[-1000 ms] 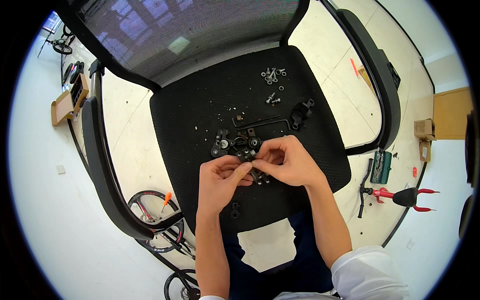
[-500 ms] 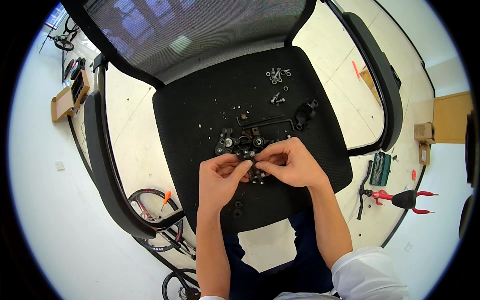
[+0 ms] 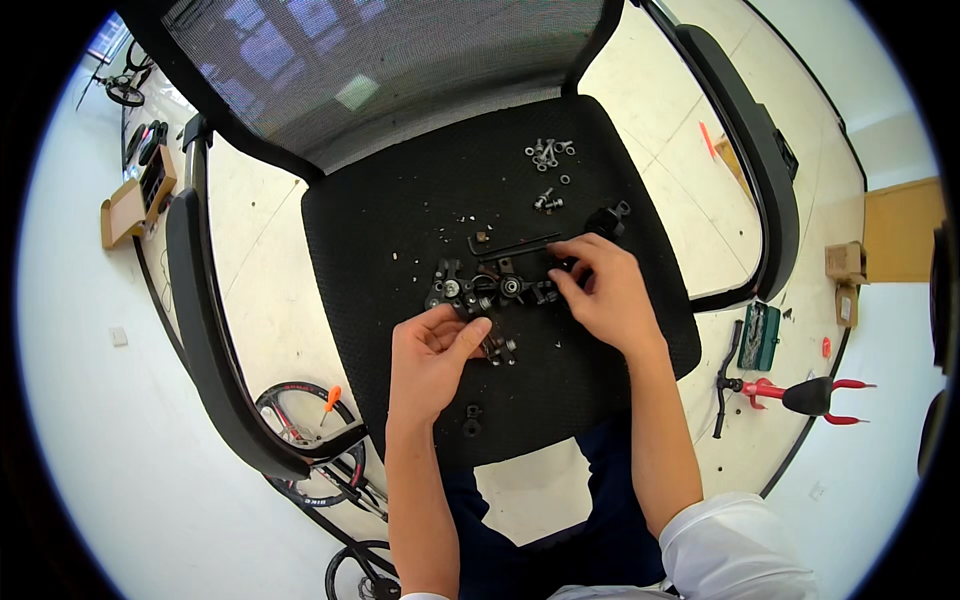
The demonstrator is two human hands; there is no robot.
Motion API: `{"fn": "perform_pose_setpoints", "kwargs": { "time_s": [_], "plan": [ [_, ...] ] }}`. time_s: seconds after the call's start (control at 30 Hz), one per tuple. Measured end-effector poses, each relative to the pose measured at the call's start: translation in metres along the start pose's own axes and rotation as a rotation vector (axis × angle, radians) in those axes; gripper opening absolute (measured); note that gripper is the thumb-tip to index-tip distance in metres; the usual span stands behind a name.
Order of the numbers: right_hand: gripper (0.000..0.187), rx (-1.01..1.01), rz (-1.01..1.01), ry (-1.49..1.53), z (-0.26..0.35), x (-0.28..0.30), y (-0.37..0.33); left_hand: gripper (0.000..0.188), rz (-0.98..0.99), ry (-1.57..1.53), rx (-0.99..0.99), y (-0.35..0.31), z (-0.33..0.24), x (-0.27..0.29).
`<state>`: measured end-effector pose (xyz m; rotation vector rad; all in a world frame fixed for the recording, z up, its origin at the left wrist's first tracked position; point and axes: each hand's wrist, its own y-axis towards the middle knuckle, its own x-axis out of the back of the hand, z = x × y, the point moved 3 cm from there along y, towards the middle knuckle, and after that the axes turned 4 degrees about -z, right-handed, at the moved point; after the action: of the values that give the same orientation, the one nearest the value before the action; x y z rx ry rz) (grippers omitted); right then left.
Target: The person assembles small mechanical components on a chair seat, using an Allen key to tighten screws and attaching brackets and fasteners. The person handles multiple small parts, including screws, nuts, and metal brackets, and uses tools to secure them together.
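Observation:
My left hand (image 3: 437, 362) is closed, thumb and fingers pinching a small dark metal part (image 3: 490, 347) with silver bolt ends; the fingers hide much of it. Just beyond lies a black mechanical assembly (image 3: 511, 287) with round silver bolts. Over the bent end of a black hex key (image 3: 522, 250), my right hand (image 3: 610, 295) has its thumb and index finger apart. Its palm hides that end of the key. A thinner hex key (image 3: 500, 247) lies alongside. Near the seat's front edge sits a small black clamp-like part (image 3: 472, 421).
Silver bolts and washers (image 3: 548, 153) are grouped at the seat's back right, with more bolts (image 3: 547, 201) nearer. A black bracket (image 3: 608, 221) lies beyond my right hand. Chair armrests (image 3: 235, 340) flank the seat. On the floor are a wheel (image 3: 300, 385) and a green toolbox (image 3: 761, 338).
My right hand has left the small metal part and moved right and away from me, to the hex key. The left hand keeps its pinch on the part.

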<state>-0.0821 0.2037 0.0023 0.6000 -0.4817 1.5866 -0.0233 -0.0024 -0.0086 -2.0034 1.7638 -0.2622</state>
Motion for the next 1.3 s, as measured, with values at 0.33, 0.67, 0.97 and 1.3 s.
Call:
{"fn": "perform_pose_setpoints", "kwargs": {
  "time_s": [0.33, 0.67, 0.97, 1.3],
  "plan": [
    [0.012, -0.022, -0.010, -0.239, -0.009, -0.014, 0.012, 0.012, 0.032, 0.025, -0.005, -0.001, 0.001, 0.004],
    [0.010, -0.168, 0.031, 0.138, -0.001, -0.004, 0.011, 0.014, 0.046, 0.011, -0.005, -0.001, 0.000, 0.010],
    [0.010, -0.327, 0.257, 0.821, 0.012, 0.007, 0.005, 0.018, 0.061, -0.070, 0.041, -0.001, 0.001, 0.010],
    [0.004, -0.300, 0.276, 0.813, 0.010, 0.013, -0.001, 0.021, 0.072, -0.100, 0.061, 0.000, 0.000, 0.012]
  ]
}}
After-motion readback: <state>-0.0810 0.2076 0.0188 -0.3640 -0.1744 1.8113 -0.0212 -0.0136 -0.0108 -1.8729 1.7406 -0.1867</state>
